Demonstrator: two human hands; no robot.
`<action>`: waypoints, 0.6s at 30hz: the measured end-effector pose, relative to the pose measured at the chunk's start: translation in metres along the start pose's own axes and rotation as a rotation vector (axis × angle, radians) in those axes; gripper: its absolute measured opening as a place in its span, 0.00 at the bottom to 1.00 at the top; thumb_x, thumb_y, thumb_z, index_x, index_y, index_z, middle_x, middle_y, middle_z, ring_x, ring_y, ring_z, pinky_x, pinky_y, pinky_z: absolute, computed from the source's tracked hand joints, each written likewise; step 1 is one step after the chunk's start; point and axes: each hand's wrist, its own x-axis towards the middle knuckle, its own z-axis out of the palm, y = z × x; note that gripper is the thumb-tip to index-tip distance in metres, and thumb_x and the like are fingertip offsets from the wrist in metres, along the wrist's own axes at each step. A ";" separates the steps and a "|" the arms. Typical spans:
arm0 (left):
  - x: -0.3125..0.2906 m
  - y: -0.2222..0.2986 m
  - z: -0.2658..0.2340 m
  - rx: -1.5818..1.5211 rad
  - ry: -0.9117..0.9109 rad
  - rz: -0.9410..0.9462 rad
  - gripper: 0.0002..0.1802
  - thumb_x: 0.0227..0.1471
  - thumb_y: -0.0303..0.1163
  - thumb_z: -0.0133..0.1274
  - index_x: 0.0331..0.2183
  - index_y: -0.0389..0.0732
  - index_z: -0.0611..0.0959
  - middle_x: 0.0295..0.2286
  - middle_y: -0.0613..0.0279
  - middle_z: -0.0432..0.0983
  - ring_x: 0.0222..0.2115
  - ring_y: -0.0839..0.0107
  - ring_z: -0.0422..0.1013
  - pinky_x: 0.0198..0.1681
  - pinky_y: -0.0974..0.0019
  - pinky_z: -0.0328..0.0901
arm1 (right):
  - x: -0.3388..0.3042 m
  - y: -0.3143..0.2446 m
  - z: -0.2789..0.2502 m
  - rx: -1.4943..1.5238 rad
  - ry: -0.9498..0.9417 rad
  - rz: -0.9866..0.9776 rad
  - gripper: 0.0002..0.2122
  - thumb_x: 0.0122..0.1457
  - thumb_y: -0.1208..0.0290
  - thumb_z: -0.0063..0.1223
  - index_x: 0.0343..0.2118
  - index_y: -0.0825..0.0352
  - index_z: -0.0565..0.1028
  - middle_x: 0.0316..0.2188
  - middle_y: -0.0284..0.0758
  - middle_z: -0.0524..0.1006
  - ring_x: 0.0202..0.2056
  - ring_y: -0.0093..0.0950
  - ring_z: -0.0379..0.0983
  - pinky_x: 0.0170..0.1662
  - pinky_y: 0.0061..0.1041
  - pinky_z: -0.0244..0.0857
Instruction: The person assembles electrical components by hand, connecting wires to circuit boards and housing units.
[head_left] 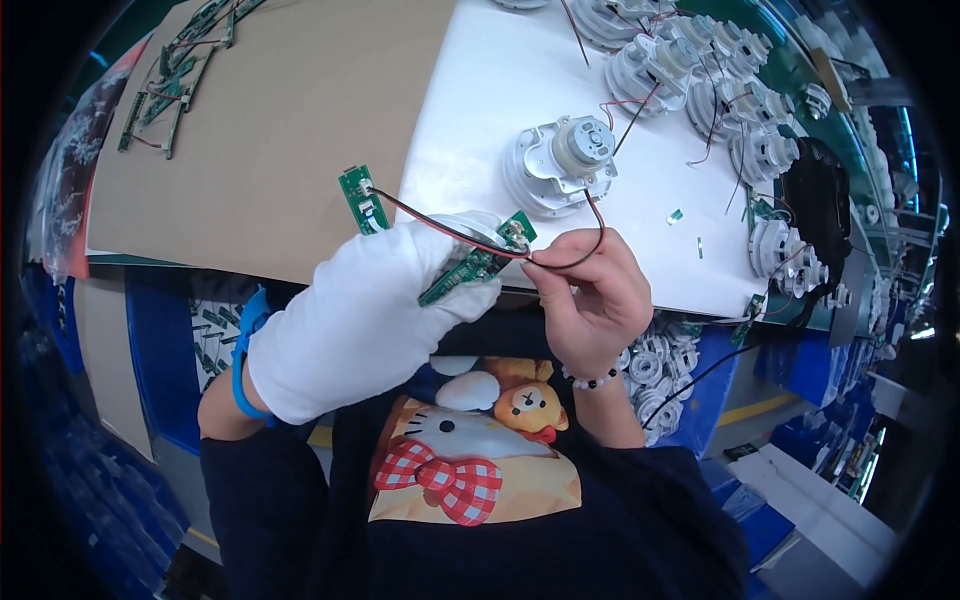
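My left hand [365, 305], in a white glove, is closed around a green circuit board [470, 275]. A second green board [361, 199] sticks out past the glove's far side, joined to the first by red and black wires [432, 222]. My bare right hand [597, 295] pinches a thin wire [570, 264] between thumb and fingertips, close to the held board's end. That wire loops up to a white motor unit [565, 160] with a silver motor on top, standing on the white tabletop just beyond my hands. The glove hides part of both boards.
Several similar motor units [655, 75] with loose wires crowd the far right of the white surface [480, 120]. More green boards [175, 85] lie on brown cardboard [300, 90] at left. A blue bin of white parts [660, 375] sits below the table edge.
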 end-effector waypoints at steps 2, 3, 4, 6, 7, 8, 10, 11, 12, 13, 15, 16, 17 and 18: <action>0.000 0.001 0.000 -0.022 -0.004 -0.023 0.17 0.45 0.27 0.54 0.41 0.37 0.75 0.20 0.63 0.74 0.16 0.82 0.67 0.19 0.76 0.62 | -0.002 -0.001 0.001 0.026 0.017 0.031 0.05 0.40 0.86 0.58 0.22 0.72 0.74 0.23 0.34 0.72 0.18 0.15 0.67 0.18 0.11 0.59; -0.001 0.001 0.000 0.004 0.007 0.000 0.17 0.45 0.27 0.54 0.41 0.37 0.75 0.19 0.62 0.73 0.15 0.81 0.67 0.18 0.75 0.62 | -0.004 -0.001 0.001 0.051 0.040 0.068 0.05 0.40 0.86 0.58 0.22 0.72 0.73 0.24 0.34 0.72 0.18 0.15 0.67 0.18 0.10 0.59; -0.001 0.001 0.001 0.031 0.017 0.023 0.17 0.45 0.27 0.54 0.41 0.37 0.75 0.19 0.61 0.73 0.15 0.80 0.67 0.18 0.75 0.62 | -0.003 -0.002 0.000 0.047 0.039 0.067 0.05 0.40 0.86 0.58 0.22 0.72 0.73 0.24 0.34 0.72 0.18 0.15 0.67 0.18 0.10 0.59; 0.000 0.002 0.000 0.047 0.020 0.041 0.18 0.45 0.27 0.55 0.41 0.37 0.74 0.19 0.61 0.73 0.14 0.79 0.68 0.18 0.75 0.62 | -0.002 -0.006 0.000 0.020 0.020 0.082 0.05 0.41 0.86 0.57 0.22 0.72 0.73 0.24 0.34 0.72 0.18 0.14 0.67 0.18 0.10 0.59; 0.000 0.002 0.000 0.067 0.023 0.056 0.18 0.45 0.27 0.55 0.41 0.37 0.74 0.19 0.60 0.73 0.14 0.78 0.68 0.18 0.75 0.62 | -0.001 -0.008 -0.001 0.018 0.020 0.083 0.05 0.41 0.86 0.57 0.22 0.72 0.73 0.24 0.34 0.72 0.18 0.14 0.67 0.18 0.10 0.59; 0.000 0.002 0.000 0.066 0.021 0.055 0.18 0.45 0.27 0.55 0.41 0.37 0.74 0.19 0.60 0.73 0.14 0.78 0.68 0.18 0.75 0.62 | 0.000 -0.010 -0.002 -0.003 0.002 0.094 0.05 0.42 0.86 0.57 0.22 0.72 0.73 0.24 0.34 0.72 0.18 0.14 0.67 0.18 0.10 0.59; 0.001 0.002 0.001 0.078 0.028 0.104 0.18 0.45 0.28 0.55 0.41 0.37 0.74 0.18 0.60 0.73 0.14 0.77 0.69 0.18 0.75 0.62 | 0.000 -0.011 -0.003 -0.026 -0.014 0.105 0.05 0.42 0.86 0.56 0.23 0.72 0.73 0.24 0.34 0.72 0.18 0.14 0.67 0.18 0.10 0.59; 0.001 0.002 0.001 0.077 0.027 0.104 0.18 0.45 0.28 0.55 0.41 0.37 0.74 0.18 0.60 0.73 0.14 0.77 0.69 0.18 0.75 0.62 | 0.000 -0.011 -0.004 -0.053 -0.030 0.088 0.05 0.42 0.86 0.56 0.23 0.72 0.73 0.24 0.34 0.72 0.18 0.15 0.67 0.18 0.11 0.59; 0.002 0.005 0.000 0.098 0.005 0.088 0.18 0.45 0.28 0.54 0.41 0.37 0.74 0.19 0.58 0.73 0.16 0.73 0.70 0.19 0.73 0.63 | 0.000 -0.011 -0.004 -0.077 -0.047 0.069 0.05 0.42 0.86 0.56 0.24 0.72 0.73 0.24 0.34 0.72 0.18 0.16 0.67 0.18 0.12 0.59; 0.002 0.006 -0.001 0.119 -0.016 0.072 0.18 0.45 0.28 0.54 0.41 0.37 0.74 0.20 0.56 0.73 0.17 0.69 0.71 0.20 0.71 0.64 | 0.000 -0.010 -0.005 -0.078 -0.048 0.069 0.05 0.42 0.86 0.56 0.24 0.72 0.73 0.24 0.34 0.72 0.18 0.16 0.67 0.18 0.12 0.59; 0.001 0.004 0.001 0.165 0.003 0.098 0.18 0.45 0.27 0.54 0.41 0.37 0.74 0.22 0.54 0.73 0.20 0.65 0.72 0.23 0.69 0.64 | 0.000 -0.008 -0.005 -0.107 -0.053 0.011 0.06 0.41 0.86 0.55 0.24 0.72 0.73 0.24 0.35 0.72 0.18 0.18 0.67 0.19 0.14 0.59; 0.001 0.003 0.002 0.212 0.021 0.124 0.17 0.45 0.27 0.53 0.41 0.37 0.74 0.24 0.52 0.73 0.23 0.60 0.72 0.25 0.67 0.65 | 0.000 -0.007 -0.005 -0.108 -0.055 0.011 0.06 0.41 0.86 0.55 0.24 0.72 0.73 0.24 0.35 0.72 0.18 0.18 0.67 0.19 0.14 0.59; 0.000 0.002 0.002 0.210 0.022 0.124 0.17 0.45 0.27 0.53 0.41 0.37 0.74 0.24 0.52 0.73 0.23 0.60 0.72 0.25 0.67 0.65 | 0.000 -0.007 -0.006 -0.125 -0.073 0.001 0.06 0.41 0.87 0.55 0.24 0.72 0.73 0.24 0.35 0.72 0.18 0.19 0.67 0.19 0.14 0.59; 0.000 0.002 0.001 0.237 0.008 0.119 0.17 0.45 0.27 0.53 0.40 0.37 0.74 0.26 0.50 0.73 0.26 0.57 0.71 0.27 0.65 0.65 | 0.000 -0.007 -0.006 -0.141 -0.091 -0.009 0.06 0.41 0.87 0.55 0.24 0.72 0.73 0.24 0.35 0.72 0.18 0.20 0.67 0.20 0.15 0.59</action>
